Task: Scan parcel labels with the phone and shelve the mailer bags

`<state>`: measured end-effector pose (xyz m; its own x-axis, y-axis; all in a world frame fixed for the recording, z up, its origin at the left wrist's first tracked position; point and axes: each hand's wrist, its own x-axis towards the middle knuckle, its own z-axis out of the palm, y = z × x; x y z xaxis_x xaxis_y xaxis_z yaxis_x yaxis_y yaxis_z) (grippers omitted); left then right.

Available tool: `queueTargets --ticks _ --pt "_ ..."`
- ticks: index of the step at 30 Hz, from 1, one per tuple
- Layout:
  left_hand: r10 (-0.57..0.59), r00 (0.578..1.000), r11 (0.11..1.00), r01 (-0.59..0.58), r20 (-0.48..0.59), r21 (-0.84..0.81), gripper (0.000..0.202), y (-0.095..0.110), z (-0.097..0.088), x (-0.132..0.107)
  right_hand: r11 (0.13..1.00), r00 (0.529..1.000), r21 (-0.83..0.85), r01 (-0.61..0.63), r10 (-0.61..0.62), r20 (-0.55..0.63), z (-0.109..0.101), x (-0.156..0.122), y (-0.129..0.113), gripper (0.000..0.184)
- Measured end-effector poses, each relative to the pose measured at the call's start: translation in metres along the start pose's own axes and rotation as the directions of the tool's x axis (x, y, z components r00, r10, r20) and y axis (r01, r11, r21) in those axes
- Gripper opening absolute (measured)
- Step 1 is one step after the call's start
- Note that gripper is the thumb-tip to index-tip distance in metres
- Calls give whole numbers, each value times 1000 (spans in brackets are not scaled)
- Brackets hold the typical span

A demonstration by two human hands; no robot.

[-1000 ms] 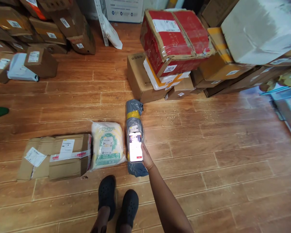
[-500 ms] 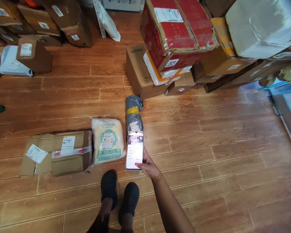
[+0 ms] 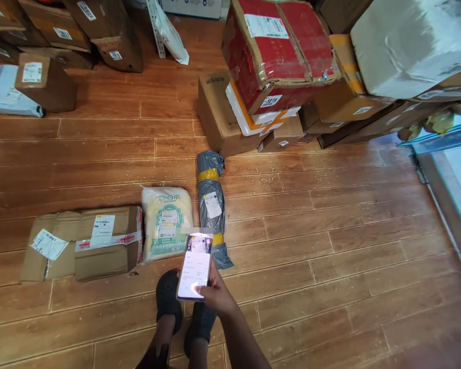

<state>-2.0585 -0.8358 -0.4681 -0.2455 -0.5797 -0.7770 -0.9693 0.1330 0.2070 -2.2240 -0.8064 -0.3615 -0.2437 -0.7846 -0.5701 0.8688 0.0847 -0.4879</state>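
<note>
My right hand [image 3: 216,293] is closed around a smartphone [image 3: 194,269], its thumb over the lower part of the lit screen. The phone is above my dark clogs [image 3: 169,297] and overlaps the lower end of a grey wrapped parcel [image 3: 211,187] in this view. That long parcel has yellow tape bands and a white label, and lies on the floor. Left of it lies a white plastic package [image 3: 167,200] with green print and labels. Beside that package sits a flat brown cardboard box [image 3: 111,261] with two labels and red-and-white tape. My left hand is out of sight.
A red carton [image 3: 238,56] tops a stack at the upper right, beside a large white wrapped package [image 3: 399,51]. More brown boxes [image 3: 49,84] are piled at the upper left. A glass-like panel edge [image 3: 438,205] stands at the right.
My right hand has brought the phone down and to the left, from over the grey parcel towards my feet. The phone is now tilted, and more of the grey parcel shows.
</note>
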Motion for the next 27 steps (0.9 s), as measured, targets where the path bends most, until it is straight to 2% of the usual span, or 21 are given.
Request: queueTargets --ticks 3,8,10,12,14,18,23,27 --pt "-30 998 999 29 55 17 50 -4 -4 -4 998 999 61 -32 31 15 4 -8 18 79" --pt "-33 998 999 34 59 -20 50 1 -1 -7 990 1000 139 -6 4 11 2 -4 34 82" --pt "-35 999 997 36 27 -67 66 6 -1 -5 990 1000 141 18 -17 -8 2 1 33 82" --pt "-15 1000 992 12 -18 -128 74 11 -4 -3 990 999 139 41 -39 -18 3 5 29 82" --pt "22 999 986 -28 -36 -166 72 15 -8 -1 989 998 136 57 -55 -12 5 9 24 82" --pt "56 998 978 -63 -38 -197 55 15 -14 0 990 997 121 72 -72 -11 7 10 19 80" --pt "44 998 944 -56 -44 -326 80 12 -7 3 990 998 124 66 -64 -21 3 5 18 79" --pt "49 996 923 -72 -71 -377 71 11 2 2 987 998 149 64 -59 -34 0 1 14 78"
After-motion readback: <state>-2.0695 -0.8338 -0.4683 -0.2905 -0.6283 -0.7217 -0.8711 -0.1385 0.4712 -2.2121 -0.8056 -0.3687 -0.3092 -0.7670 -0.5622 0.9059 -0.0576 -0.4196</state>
